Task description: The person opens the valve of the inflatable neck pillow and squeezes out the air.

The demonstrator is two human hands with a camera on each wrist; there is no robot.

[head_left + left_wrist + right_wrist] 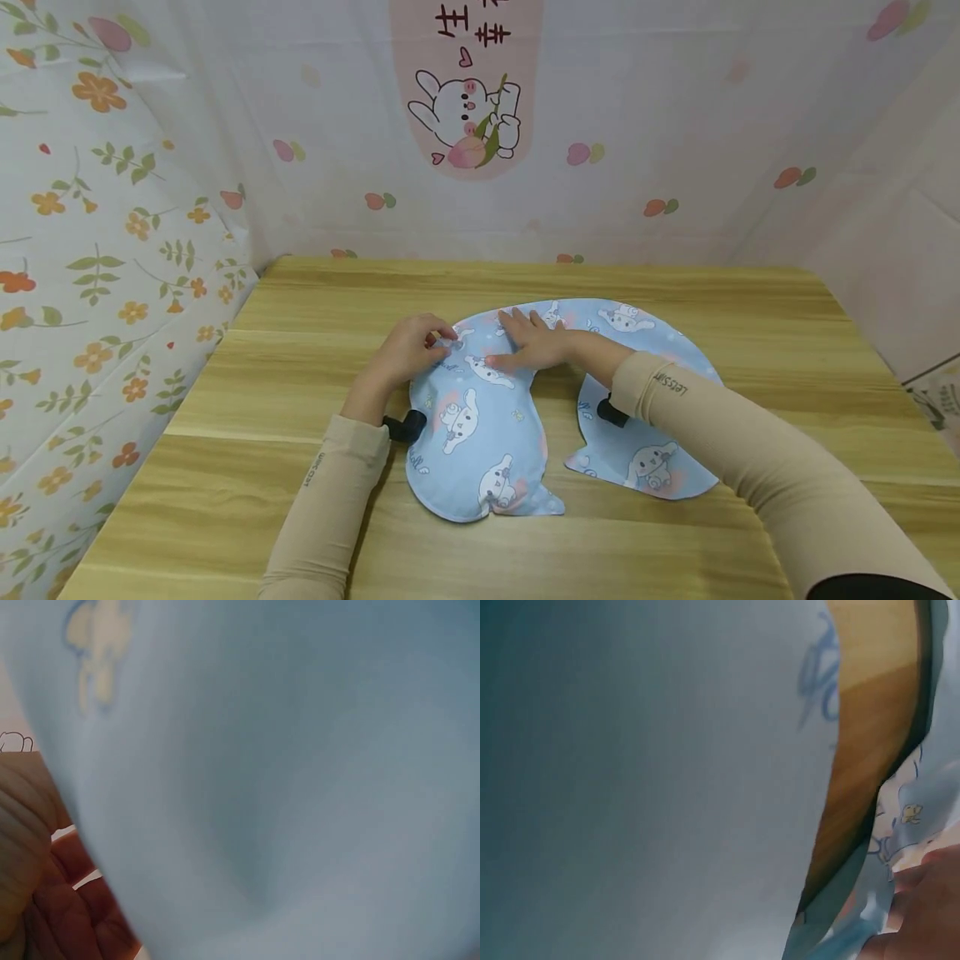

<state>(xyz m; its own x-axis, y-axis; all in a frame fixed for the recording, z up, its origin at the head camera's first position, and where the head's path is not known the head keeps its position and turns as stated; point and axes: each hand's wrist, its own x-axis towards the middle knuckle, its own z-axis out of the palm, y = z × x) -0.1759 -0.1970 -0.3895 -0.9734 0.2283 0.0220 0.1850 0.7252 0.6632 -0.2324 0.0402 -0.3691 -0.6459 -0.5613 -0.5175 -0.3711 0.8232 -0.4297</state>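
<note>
A light-blue cloth cover, curved like an upside-down U and printed with white long-eared puppies, lies on the wooden table. Its left arm looks puffed up, with a pointed tab at the lower end. At its upper left edge my left hand pinches the fabric between thumb and fingers. My right hand rests on the top of the curve with its fingers spread. Blurred cloth fills most of the left wrist view, partly hiding the left fingers. In the right wrist view, cloth again covers much of the frame.
The wood-grain table extends around the cloth. A white patterned sheet hangs behind it, and a flowered one stands at the left. Black wrist cameras sit close over the fabric. The right sleeve crosses the cloth's right arm.
</note>
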